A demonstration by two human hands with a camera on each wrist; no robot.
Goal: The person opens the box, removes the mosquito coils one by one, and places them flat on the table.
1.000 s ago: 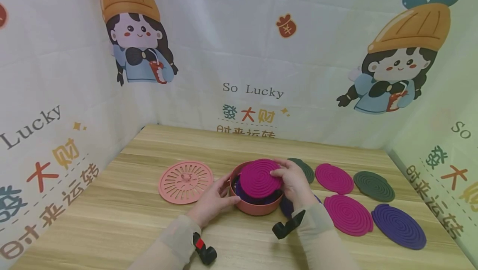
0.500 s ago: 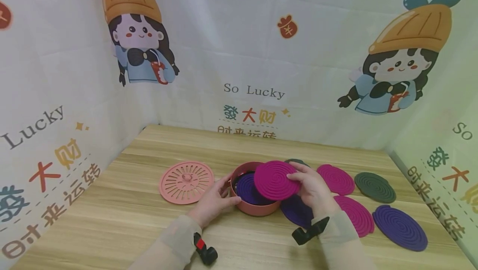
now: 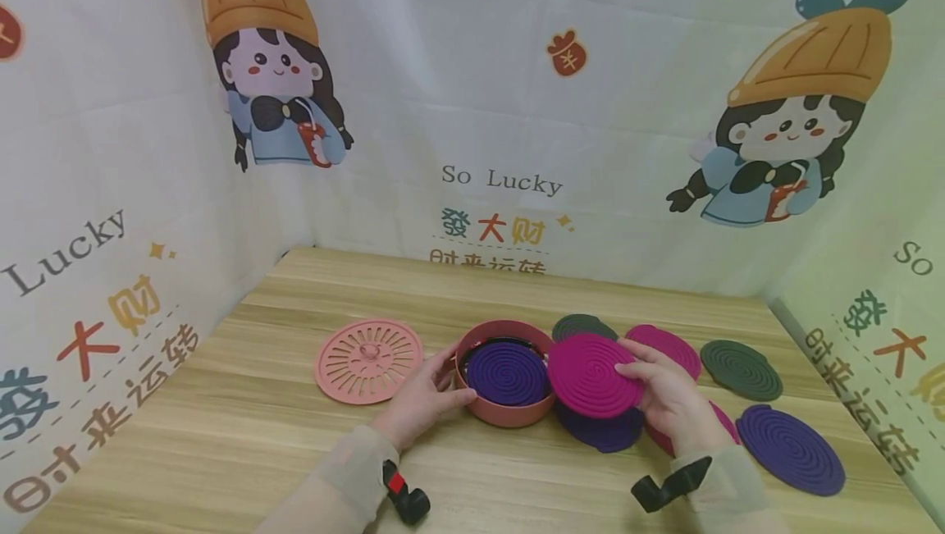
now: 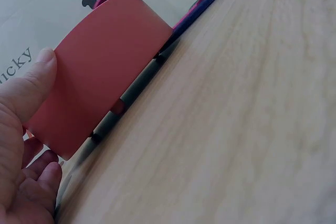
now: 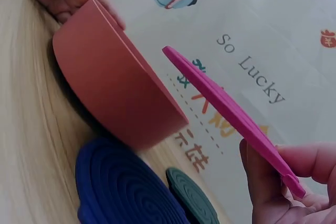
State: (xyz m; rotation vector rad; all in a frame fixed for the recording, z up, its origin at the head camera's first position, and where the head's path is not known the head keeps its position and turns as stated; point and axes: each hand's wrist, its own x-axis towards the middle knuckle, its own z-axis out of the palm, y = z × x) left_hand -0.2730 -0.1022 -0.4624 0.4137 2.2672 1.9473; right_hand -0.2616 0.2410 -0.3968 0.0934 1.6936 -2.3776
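My left hand (image 3: 421, 399) grips the left side of a round coral mosquito coil box (image 3: 509, 414), thumb at its front and fingers behind. The box has no lid on it, and a purple mosquito coil (image 3: 508, 373) lies inside. Just right of the box, my right hand (image 3: 672, 399) pinches a pink mosquito coil (image 3: 589, 374) by its right edge. In the right wrist view this pink coil (image 5: 226, 111) is held up, seen edge-on between thumb and fingers. Another purple coil (image 3: 604, 434) lies below it on the table, partly covered in the head view.
A slotted coral lid (image 3: 369, 349) with a knob lies left of the box. Spread on the right are a green coil (image 3: 579, 325), a pink coil (image 3: 673, 347), another green coil (image 3: 741, 370), a purple coil (image 3: 790, 449) and a pink one (image 3: 727, 419) mostly behind my right hand.
The right hand has carried the pink coil from over the box to its right, uncovering the purple coil inside. My left hand has stayed on the box.
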